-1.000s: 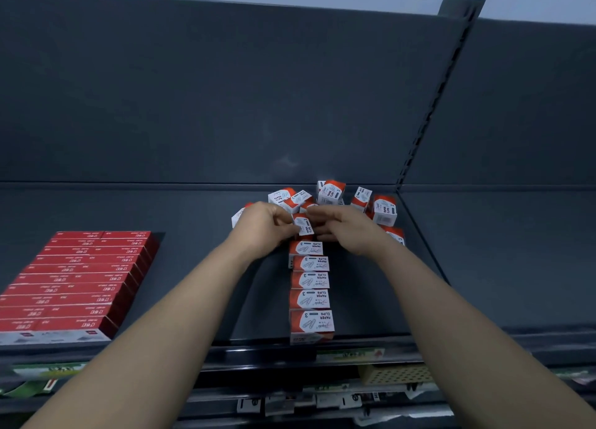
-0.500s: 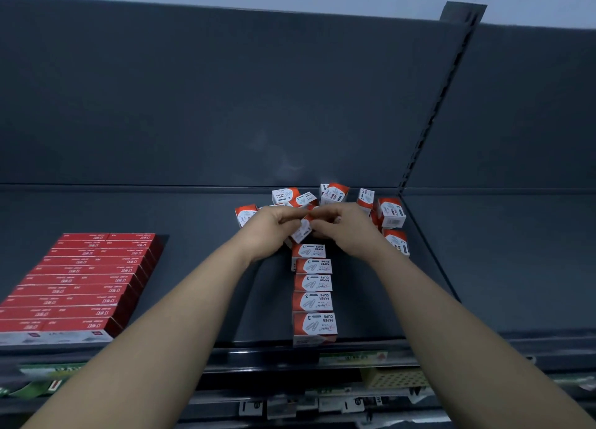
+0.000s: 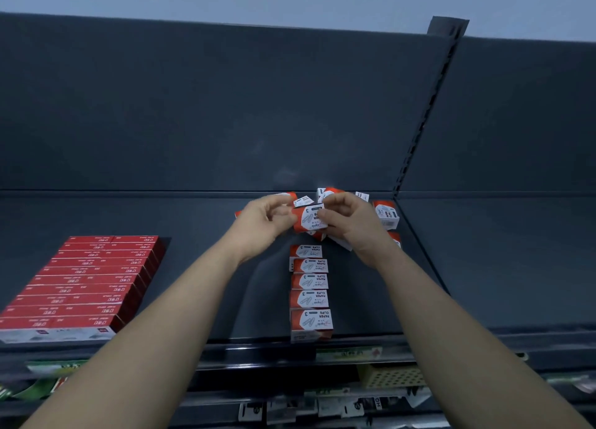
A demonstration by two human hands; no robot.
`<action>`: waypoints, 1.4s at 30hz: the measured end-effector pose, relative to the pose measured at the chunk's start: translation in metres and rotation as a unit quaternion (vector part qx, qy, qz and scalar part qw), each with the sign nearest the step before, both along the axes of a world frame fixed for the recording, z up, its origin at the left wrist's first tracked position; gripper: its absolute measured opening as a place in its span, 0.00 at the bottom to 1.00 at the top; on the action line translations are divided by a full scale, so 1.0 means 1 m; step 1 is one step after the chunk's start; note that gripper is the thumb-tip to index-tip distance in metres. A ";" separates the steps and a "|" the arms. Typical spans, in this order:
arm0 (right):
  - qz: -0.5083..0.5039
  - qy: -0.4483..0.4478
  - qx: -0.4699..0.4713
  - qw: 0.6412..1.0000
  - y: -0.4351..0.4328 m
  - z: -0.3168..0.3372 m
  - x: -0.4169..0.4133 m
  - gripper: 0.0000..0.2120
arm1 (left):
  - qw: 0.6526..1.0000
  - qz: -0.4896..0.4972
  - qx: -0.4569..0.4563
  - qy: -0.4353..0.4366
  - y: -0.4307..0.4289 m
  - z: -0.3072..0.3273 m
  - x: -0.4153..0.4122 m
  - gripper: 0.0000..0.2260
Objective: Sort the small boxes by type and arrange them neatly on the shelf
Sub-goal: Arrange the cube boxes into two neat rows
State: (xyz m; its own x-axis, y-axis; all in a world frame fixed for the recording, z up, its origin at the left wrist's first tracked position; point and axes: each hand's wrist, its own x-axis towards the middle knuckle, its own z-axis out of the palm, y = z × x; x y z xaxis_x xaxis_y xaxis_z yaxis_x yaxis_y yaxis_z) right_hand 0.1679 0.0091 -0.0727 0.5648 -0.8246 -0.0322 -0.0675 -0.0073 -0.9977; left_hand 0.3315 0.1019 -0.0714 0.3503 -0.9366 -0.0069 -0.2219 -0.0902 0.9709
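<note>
Lifted clear of the pile since a moment ago, one paper-clip box (image 3: 309, 219) sits pinched between left hand (image 3: 264, 222) and right hand (image 3: 350, 224) — label turned up, likely to match the row (image 3: 309, 288).

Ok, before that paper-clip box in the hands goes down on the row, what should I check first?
1. Grip: small red-and-white paper clips box held between left hand and right hand: ok.
2. Box orientation matches the row: tilted, not ok.
3. Straight row of five matching boxes running front to back: ok.
4. Free slot at the row's far end: cannot tell, the hands hide it.
5. Loose pile of boxes at the back of the dark grey shelf: unsorted, not ok.
6. Block of flat red boxes on the left, separate from the row: ok.
</note>
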 end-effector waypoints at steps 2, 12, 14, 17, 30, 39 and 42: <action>0.014 0.002 0.000 1.000 0.000 -0.001 -0.001 0.11 | 1.000 -0.009 0.011 -0.021 0.003 -0.002 -0.002 0.16; 0.055 0.014 -0.048 0.997 0.004 0.007 -0.006 0.13 | 0.999 0.012 -0.021 -0.043 0.004 0.007 -0.009 0.09; 0.060 0.060 -0.113 0.990 0.003 0.008 -0.008 0.14 | 0.997 -0.008 -0.050 -0.053 0.004 0.009 -0.011 0.14; 0.062 0.106 -0.168 0.978 0.006 0.009 -0.008 0.17 | 0.991 -0.020 -0.047 -0.127 0.004 0.011 -0.012 0.15; 0.043 0.204 -0.162 0.964 0.022 -0.008 -0.011 0.14 | 0.977 0.000 0.108 -0.185 0.025 -0.023 -0.011 0.13; 0.037 -0.002 0.111 0.993 0.067 -0.037 -0.009 0.19 | 0.989 0.011 0.083 0.120 0.048 -0.025 -0.065 0.21; 0.031 0.020 0.119 0.992 0.070 -0.038 -0.007 0.23 | 0.988 0.014 0.073 0.132 0.052 -0.026 -0.066 0.20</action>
